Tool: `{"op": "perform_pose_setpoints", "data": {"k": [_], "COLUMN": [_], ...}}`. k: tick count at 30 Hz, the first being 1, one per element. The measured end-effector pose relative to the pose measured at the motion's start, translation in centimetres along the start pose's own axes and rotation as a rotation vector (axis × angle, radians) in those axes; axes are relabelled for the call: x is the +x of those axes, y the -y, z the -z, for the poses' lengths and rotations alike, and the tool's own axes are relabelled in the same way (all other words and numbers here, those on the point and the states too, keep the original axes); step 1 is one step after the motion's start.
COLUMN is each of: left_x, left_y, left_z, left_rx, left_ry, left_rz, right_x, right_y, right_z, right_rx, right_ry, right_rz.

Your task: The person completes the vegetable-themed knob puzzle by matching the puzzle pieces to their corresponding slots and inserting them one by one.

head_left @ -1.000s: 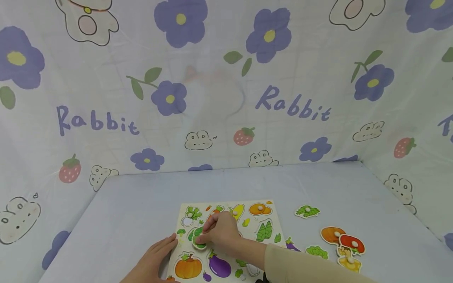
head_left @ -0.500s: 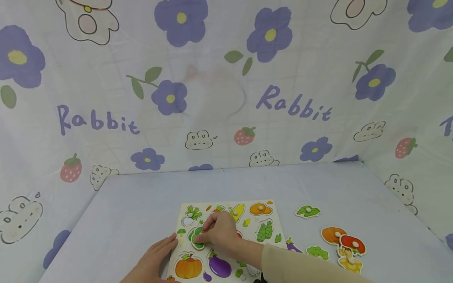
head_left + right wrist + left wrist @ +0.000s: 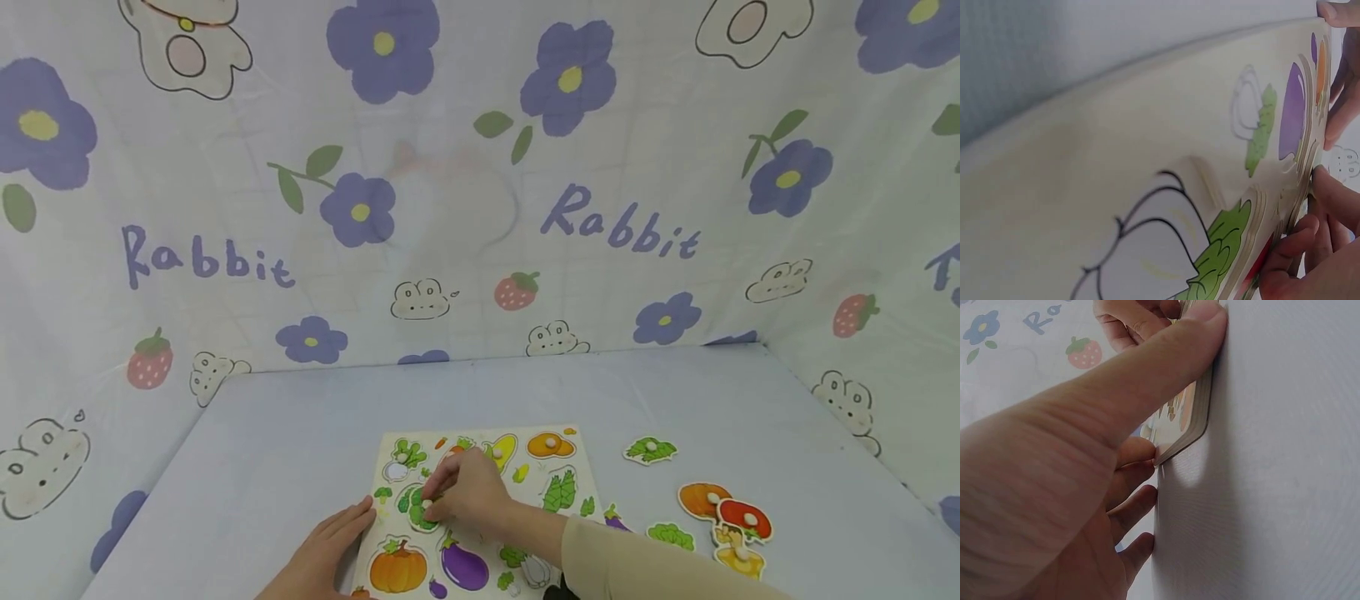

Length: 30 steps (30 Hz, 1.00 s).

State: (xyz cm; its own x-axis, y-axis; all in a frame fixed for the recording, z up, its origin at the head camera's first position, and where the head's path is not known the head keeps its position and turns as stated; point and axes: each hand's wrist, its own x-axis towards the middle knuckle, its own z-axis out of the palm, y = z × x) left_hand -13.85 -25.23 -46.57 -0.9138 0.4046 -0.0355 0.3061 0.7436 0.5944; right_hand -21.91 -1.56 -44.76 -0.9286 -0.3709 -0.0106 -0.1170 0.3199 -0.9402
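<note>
Nearest the viewer, the left hand (image 3: 318,554) lay flat on the table (image 3: 300,433), fingers straight and together, their tips against the left edge of the puzzle board (image 3: 390,533); the left wrist view showed the thumb (image 3: 1166,369) pressed along that edge, the board's corner raised slightly off the cloth; the right hand (image 3: 468,492), in a beige sleeve (image 3: 645,567), rested on the board with fingertips pinched on the white peg of a green vegetable piece (image 3: 417,508), which sat in the board's left-centre region, whether fully seated in its recess could not be told; a pumpkin piece (image 3: 397,567) and an eggplant piece (image 3: 463,562) occupied the near row; to the right, loose on the table, lay a mushroom piece (image 3: 723,508), a small green leaf piece (image 3: 671,535) and, farther back, a leafy piece with a white peg (image 3: 651,450); the table surface was a pale lilac cloth, smooth; beyond it, a printed fabric backdrop (image 3: 480,183) enclosed the space at the rear and both sides, bearing purple flowers, strawberries, rabbit outlines and the word "Rabbit".
</note>
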Motion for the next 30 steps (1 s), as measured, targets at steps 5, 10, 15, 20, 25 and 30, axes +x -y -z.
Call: {"op": "perform_pose_setpoints", "data": {"k": [5,10,15,20,25,30], "left_x": [0.0,-0.1,-0.1,-0.1,-0.1,-0.1], "left_y": [0.1,0.1,-0.1,0.0,0.0,0.1], "left_z": [-0.1,-0.1,0.0,-0.1,-0.1,-0.2], "left_rx": [0.005,0.046,0.006,-0.002,0.010,0.013], "left_ry": [-0.009,-0.034,-0.018,-0.004,-0.007,-0.014], "left_rz": [-0.022,-0.055,-0.018,0.004,-0.001,-0.003], "right_x": [0.1,0.2,0.4,0.6,0.6,0.6], "right_y": [-0.1,-0.2,-0.4,-0.6,-0.3,0.0], "right_z": [0.2,0.3,-0.2,-0.9,-1.3,-1.6], "right_rx": [0.055,0.087,0.007,-0.038,-0.050,-0.081], "right_ry": [0.000,-0.028,-0.088,-0.124,-0.130,-0.131], "right_rz": [-0.008,-0.010,-0.003,-0.005,-0.016,-0.006]}}
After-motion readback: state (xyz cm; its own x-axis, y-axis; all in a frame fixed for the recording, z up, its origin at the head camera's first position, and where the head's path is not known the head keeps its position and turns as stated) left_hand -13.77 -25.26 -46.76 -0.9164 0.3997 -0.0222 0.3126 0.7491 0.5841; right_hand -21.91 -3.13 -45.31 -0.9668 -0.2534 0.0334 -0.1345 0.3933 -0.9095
